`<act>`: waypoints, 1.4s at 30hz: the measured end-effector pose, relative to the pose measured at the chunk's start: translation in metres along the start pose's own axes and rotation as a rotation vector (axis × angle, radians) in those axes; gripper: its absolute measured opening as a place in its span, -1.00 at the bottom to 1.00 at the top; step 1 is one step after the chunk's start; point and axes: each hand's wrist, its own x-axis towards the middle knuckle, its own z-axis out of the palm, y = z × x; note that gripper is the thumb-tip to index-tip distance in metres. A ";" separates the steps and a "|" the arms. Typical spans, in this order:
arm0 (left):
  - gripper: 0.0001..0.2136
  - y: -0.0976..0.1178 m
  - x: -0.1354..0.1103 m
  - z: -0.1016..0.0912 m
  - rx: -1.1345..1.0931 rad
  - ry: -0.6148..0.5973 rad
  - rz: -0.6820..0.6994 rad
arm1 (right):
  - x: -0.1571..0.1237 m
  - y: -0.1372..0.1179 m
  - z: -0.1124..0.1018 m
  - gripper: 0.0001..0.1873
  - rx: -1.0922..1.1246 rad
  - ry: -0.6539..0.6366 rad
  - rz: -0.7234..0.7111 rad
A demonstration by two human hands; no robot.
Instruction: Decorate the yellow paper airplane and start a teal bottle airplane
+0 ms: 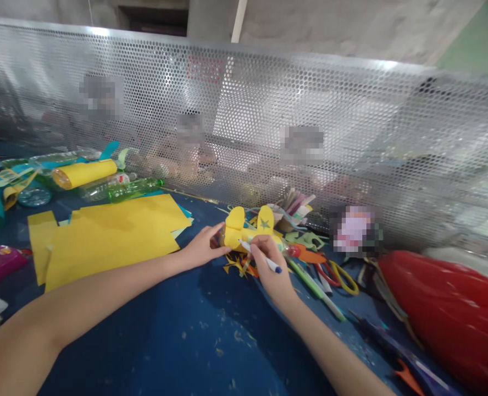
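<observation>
A bottle wrapped in yellow paper (pixel 232 236) lies on its side on the blue table, its red cap (pixel 294 251) pointing right. Two rounded yellow flaps stand up from it, and the right flap bears a grey star (pixel 265 224). My left hand (pixel 205 246) grips the bottle's left end between thumb and fingers. In my right hand (pixel 273 272) is a white marker pen (pixel 273 265) with a blue end, its tip at the yellow paper. Whether the tip touches the paper is too small to tell. Orange and yellow paper scraps (pixel 240 265) lie just below the bottle.
Yellow sheets (pixel 116 236) lie to the left, with several plastic bottles (pixel 134 190) behind them. Scissors (pixel 345 278), a green pen (pixel 310 279) and a red glossy bag (pixel 442 302) are on the right. A perforated metal screen (pixel 244 110) stands along the back, with people behind it.
</observation>
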 end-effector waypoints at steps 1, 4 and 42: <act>-0.37 0.000 -0.001 0.000 0.026 -0.005 0.014 | 0.000 0.000 0.000 -0.89 -0.003 -0.001 0.001; -0.52 0.003 -0.003 -0.001 0.030 0.022 0.035 | -0.002 -0.002 0.000 -0.85 0.003 0.006 0.009; -0.78 0.002 0.001 0.003 -0.169 -0.044 0.168 | -0.005 0.004 0.008 -0.75 0.069 -0.037 0.059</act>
